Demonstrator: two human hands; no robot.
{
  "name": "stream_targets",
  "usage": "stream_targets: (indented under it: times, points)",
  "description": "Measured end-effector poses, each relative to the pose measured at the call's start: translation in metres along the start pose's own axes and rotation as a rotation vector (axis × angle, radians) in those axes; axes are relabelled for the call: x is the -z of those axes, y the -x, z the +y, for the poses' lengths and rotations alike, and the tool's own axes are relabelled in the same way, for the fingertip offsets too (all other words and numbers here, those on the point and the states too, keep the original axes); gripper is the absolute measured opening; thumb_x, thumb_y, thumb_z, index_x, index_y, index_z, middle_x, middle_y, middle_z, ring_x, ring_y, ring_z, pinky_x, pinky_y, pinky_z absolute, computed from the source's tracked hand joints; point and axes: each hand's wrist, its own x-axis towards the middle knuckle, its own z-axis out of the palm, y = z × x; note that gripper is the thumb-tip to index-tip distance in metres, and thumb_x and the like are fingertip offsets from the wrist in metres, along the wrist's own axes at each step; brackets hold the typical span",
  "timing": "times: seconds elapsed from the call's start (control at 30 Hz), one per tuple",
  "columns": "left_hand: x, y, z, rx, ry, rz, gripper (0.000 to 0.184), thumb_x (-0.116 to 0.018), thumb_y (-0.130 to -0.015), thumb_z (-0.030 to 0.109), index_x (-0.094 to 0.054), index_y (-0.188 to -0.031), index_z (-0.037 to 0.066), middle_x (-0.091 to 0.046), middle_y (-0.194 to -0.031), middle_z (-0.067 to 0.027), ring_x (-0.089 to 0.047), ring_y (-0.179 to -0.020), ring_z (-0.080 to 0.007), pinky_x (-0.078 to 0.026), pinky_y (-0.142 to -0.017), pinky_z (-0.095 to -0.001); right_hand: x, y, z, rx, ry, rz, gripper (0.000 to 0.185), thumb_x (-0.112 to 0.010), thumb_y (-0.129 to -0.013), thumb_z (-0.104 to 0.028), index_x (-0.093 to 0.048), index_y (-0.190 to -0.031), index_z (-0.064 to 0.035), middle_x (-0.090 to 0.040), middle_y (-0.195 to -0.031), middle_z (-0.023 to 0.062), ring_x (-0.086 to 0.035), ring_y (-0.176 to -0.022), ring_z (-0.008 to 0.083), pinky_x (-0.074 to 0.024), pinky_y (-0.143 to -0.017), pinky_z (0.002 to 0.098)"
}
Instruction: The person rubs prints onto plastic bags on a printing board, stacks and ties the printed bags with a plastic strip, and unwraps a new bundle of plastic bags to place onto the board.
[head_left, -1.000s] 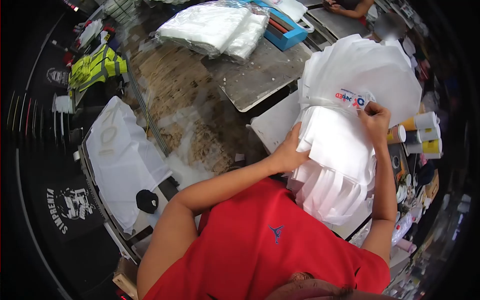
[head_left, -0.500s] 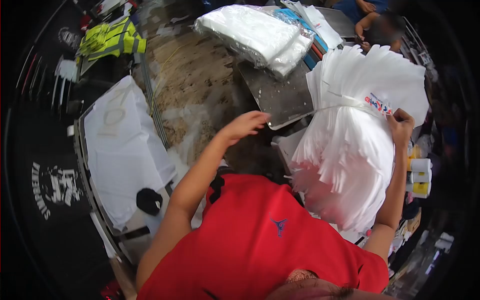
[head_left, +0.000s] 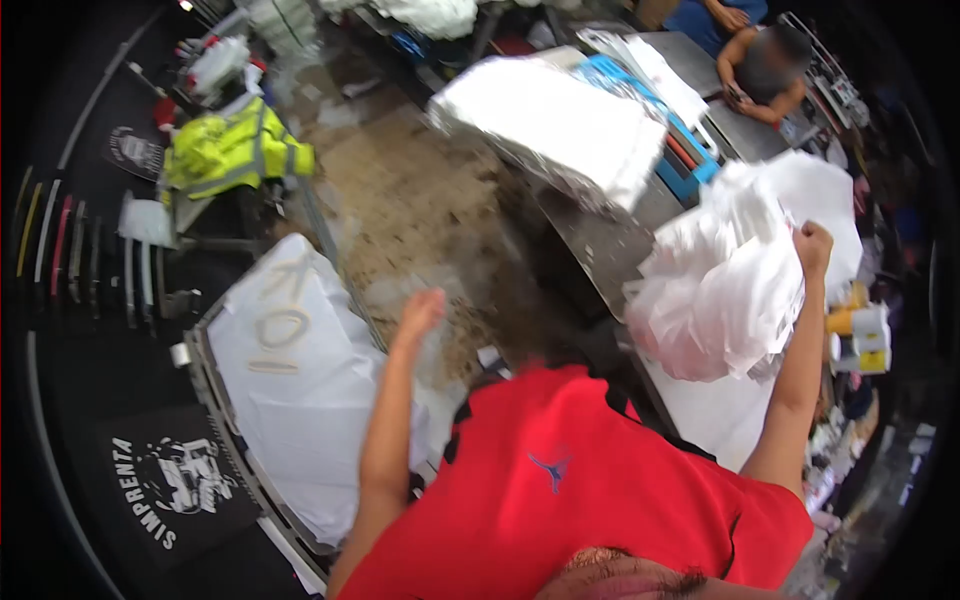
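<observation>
My right hand (head_left: 813,247) is closed at the right side of a thick bundle of thin white cloth sheets (head_left: 715,290). The bundle is gathered at its upper part, with loose edges fanning downward above a white surface. My hand covers the gripped part, and the printed mark there is hardly visible. Away from the bundle, my left hand (head_left: 424,308) hangs over the floor between the two work surfaces. It appears empty with fingers loosely extended, though motion smears them.
Left stands a table covered with white cloth (head_left: 290,400) marked with large letters. Yellow safety vests (head_left: 235,155) lie behind it. A plastic-wrapped white stack (head_left: 555,125) and blue frames (head_left: 690,180) rest on the dark table (head_left: 590,235). Another person (head_left: 765,75) sits at the far right, near white-and-yellow containers (head_left: 868,338).
The bundle has lifted and swung with my right hand, uncovering the white surface beneath. My left hand has moved left and down, away from the dark table's corner. The view has shifted.
</observation>
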Motion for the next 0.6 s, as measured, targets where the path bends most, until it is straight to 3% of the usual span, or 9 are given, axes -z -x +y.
stream_targets:
  times: [0.03,0.07,0.2,0.27,0.33,0.4,0.43,0.5,0.6]
  points:
    - [0.002,-0.007,-0.008,0.005,-0.03,-0.015,0.034,-0.063,-0.092,0.037,-0.058,-0.115,0.013,-0.062,-0.101,-0.0006,-0.06,-0.087,-0.0124,-0.048,-0.073,-0.0281,-0.022,0.006,-0.015,-0.06,-0.028,-0.023,0.016,-0.059,-0.069,-0.012,-0.057,-0.063,0.002,-0.053,-0.06,0.0242,-0.052,-0.052,0.0381,-0.0421,-0.053,0.044]
    - [-0.003,0.0,-0.01,-0.089,0.054,-0.041,0.039,-0.064,-0.091,0.04,-0.059,-0.112,0.007,-0.063,-0.094,-0.0022,-0.06,-0.084,-0.0116,-0.049,-0.067,-0.0273,-0.054,0.016,-0.024,-0.106,-0.082,-0.08,0.015,-0.059,-0.07,-0.012,-0.057,-0.064,0.0016,-0.055,-0.062,0.0236,-0.055,-0.054,0.0381,-0.043,-0.054,0.0447]
    - [-0.019,0.021,0.001,0.056,0.099,-0.055,0.037,-0.064,-0.092,0.038,-0.06,-0.112,0.007,-0.064,-0.098,-0.0035,-0.061,-0.086,-0.0124,-0.05,-0.072,-0.0275,-0.192,0.081,0.001,-0.19,0.072,-0.272,0.023,-0.058,-0.078,-0.024,-0.065,-0.084,-0.0034,-0.065,-0.082,0.023,-0.063,-0.08,0.0417,-0.0492,-0.073,0.0499]
    - [-0.02,0.016,0.009,0.118,0.133,-0.06,0.036,-0.064,-0.092,0.038,-0.06,-0.111,0.007,-0.065,-0.1,-0.0038,-0.061,-0.087,-0.0125,-0.05,-0.074,-0.0275,-0.17,0.054,-0.022,-0.393,-0.079,-0.166,0.029,-0.057,-0.08,-0.03,-0.068,-0.094,-0.0064,-0.067,-0.085,0.0219,-0.064,-0.084,0.0412,-0.05,-0.079,0.0484]
    - [-0.01,0.004,0.022,0.147,0.239,-0.107,0.036,-0.066,-0.091,0.038,-0.061,-0.11,0.007,-0.065,-0.103,-0.0045,-0.061,-0.089,-0.013,-0.05,-0.077,-0.0277,-0.146,0.011,-0.033,-0.408,0.17,-0.168,0.029,-0.057,-0.081,-0.028,-0.069,-0.098,-0.0069,-0.069,-0.089,0.0203,-0.065,-0.087,0.039,-0.0508,-0.079,0.0462]
    - [-0.018,-0.034,0.044,0.113,0.186,-0.09,0.037,-0.066,-0.09,0.038,-0.06,-0.11,0.007,-0.065,-0.103,-0.0044,-0.062,-0.09,-0.0129,-0.05,-0.077,-0.0281,-0.145,-0.039,-0.038,-0.401,0.124,0.066,0.031,-0.058,-0.081,-0.03,-0.069,-0.097,-0.0053,-0.07,-0.092,0.0186,-0.067,-0.088,0.0372,-0.0516,-0.079,0.0438]
    - [-0.026,-0.058,0.06,0.067,0.142,-0.077,0.038,-0.067,-0.09,0.039,-0.06,-0.109,0.007,-0.065,-0.103,-0.0044,-0.062,-0.091,-0.0128,-0.05,-0.078,-0.0285,-0.157,-0.064,-0.043,-0.422,0.006,0.063,0.032,-0.059,-0.081,-0.03,-0.069,-0.097,-0.0049,-0.071,-0.091,0.0178,-0.067,-0.088,0.0355,-0.0516,-0.078,0.0428]
    - [-0.071,-0.093,0.12,0.02,0.13,-0.141,0.053,-0.067,-0.089,0.044,-0.057,-0.117,0.0,-0.062,-0.111,-0.0108,-0.059,-0.103,-0.0198,-0.05,-0.088,-0.0375,-0.194,-0.114,-0.05,-0.444,-0.293,-0.014,0.034,-0.061,-0.081,-0.033,-0.07,-0.099,-0.005,-0.071,-0.089,0.0158,-0.069,-0.086,0.0306,-0.0511,-0.076,0.0397]
    - [-0.155,-0.165,0.178,0.154,0.217,-0.154,0.086,-0.068,-0.08,0.06,-0.044,-0.133,-0.003,-0.051,-0.131,-0.0176,-0.048,-0.123,-0.0292,-0.046,-0.097,-0.0465,-0.249,-0.16,-0.09,-0.454,-0.281,-0.273,0.044,-0.064,-0.075,-0.042,-0.07,-0.096,-0.0034,-0.071,-0.094,0.0155,-0.068,-0.086,0.0256,-0.0509,-0.078,0.0375]
